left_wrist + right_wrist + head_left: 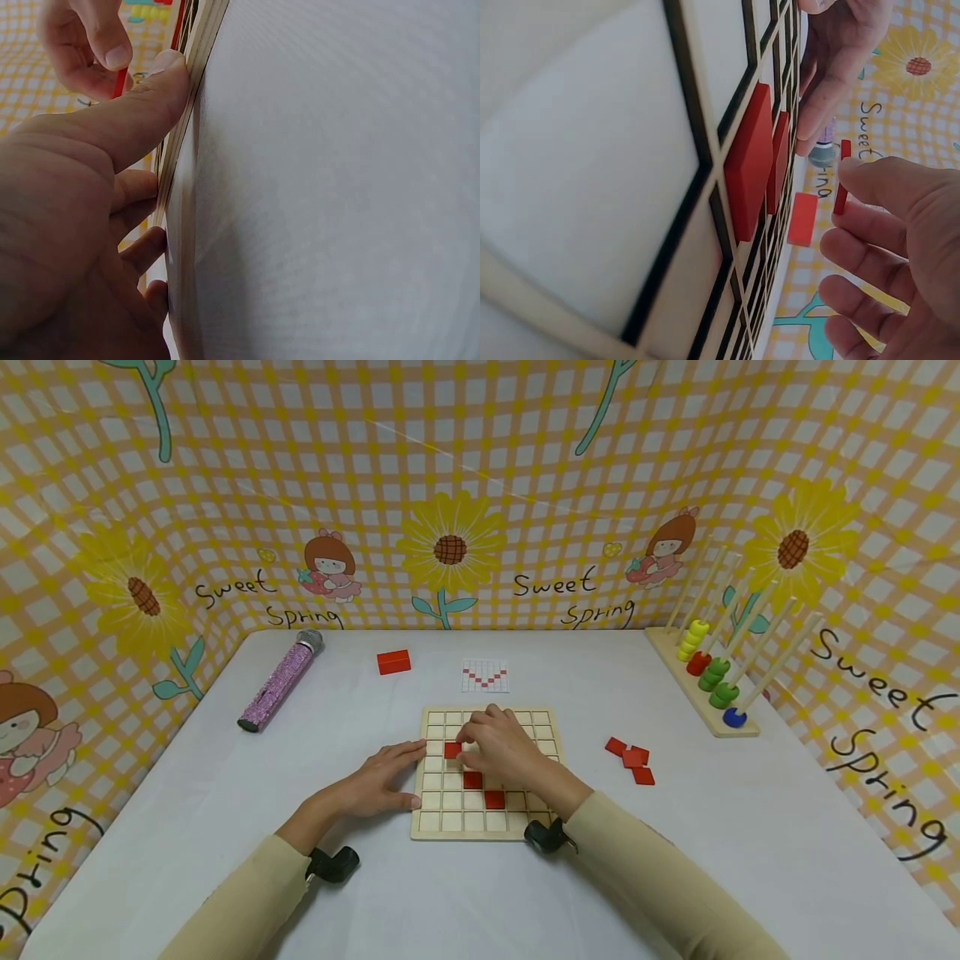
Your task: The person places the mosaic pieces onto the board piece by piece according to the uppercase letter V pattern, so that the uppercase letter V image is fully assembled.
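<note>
A wooden grid board (453,821) lies in the middle of the white table, with three red tiles (472,780) set in a diagonal in its cells. My right hand (498,747) hovers over the board's upper middle. It pinches a thin red tile (843,180) on edge between thumb and fingers, just above the cells. My left hand (378,781) lies flat on the table. Its thumb (142,112) and fingers press against the board's left edge (196,52). In the right wrist view the placed tiles (748,172) stand out of their cells.
A small pattern card (485,676) and a red block (393,662) lie behind the board. Several loose red tiles (631,758) sit to its right. A glittery purple microphone (279,681) lies at the left, and a wooden bead rack (708,681) stands at the right. Patterned cloth walls surround the table.
</note>
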`<state>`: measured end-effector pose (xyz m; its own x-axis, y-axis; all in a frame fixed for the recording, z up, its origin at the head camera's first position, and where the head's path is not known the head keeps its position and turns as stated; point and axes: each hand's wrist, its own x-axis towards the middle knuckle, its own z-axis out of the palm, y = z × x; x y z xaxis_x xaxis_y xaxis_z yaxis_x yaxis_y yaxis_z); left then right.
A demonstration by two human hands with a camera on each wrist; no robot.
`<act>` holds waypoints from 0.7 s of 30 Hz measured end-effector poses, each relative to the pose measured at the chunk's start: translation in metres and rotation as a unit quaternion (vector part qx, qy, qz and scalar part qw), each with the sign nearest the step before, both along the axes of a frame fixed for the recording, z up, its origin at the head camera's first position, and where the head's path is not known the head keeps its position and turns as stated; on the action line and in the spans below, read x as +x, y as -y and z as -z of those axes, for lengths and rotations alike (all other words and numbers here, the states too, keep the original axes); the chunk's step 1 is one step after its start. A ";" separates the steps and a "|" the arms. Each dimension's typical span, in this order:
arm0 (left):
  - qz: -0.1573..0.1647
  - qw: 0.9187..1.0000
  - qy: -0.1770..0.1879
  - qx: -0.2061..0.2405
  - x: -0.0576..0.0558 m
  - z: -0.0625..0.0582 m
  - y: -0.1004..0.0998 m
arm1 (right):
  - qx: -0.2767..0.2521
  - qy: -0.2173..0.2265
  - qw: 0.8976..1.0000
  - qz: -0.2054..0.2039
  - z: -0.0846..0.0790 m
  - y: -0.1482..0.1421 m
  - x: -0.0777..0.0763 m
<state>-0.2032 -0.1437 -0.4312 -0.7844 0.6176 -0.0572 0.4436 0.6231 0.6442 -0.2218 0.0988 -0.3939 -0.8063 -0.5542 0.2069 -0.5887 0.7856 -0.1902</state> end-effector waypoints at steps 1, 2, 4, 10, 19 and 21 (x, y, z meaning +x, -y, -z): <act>0.000 1.000 0.000 0.000 0.000 0.000 0.000 | 0.002 0.001 1.000 0.001 0.000 0.000 -0.001; 0.000 1.000 -0.001 0.000 0.000 0.000 0.000 | 0.003 0.002 1.000 0.002 0.001 0.000 -0.002; 0.000 1.000 -0.001 -0.001 0.000 0.000 0.000 | 0.004 0.003 1.000 0.002 0.001 0.001 -0.003; 0.002 1.000 -0.004 -0.003 0.000 0.000 0.000 | 0.010 0.010 1.000 -0.003 0.003 0.001 -0.005; 0.002 1.000 -0.005 -0.005 0.000 0.001 0.000 | 0.034 0.031 0.999 -0.024 0.007 0.003 -0.007; 0.003 1.000 -0.006 -0.007 0.000 0.001 0.000 | 0.040 0.032 0.998 -0.028 0.007 0.003 -0.007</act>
<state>-0.2035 -0.1435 -0.4320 -0.7818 0.6209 -0.0568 0.4540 0.6294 0.6306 -0.2290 0.0960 -0.4013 -0.7834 -0.6117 0.1098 -0.6212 0.7655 -0.1675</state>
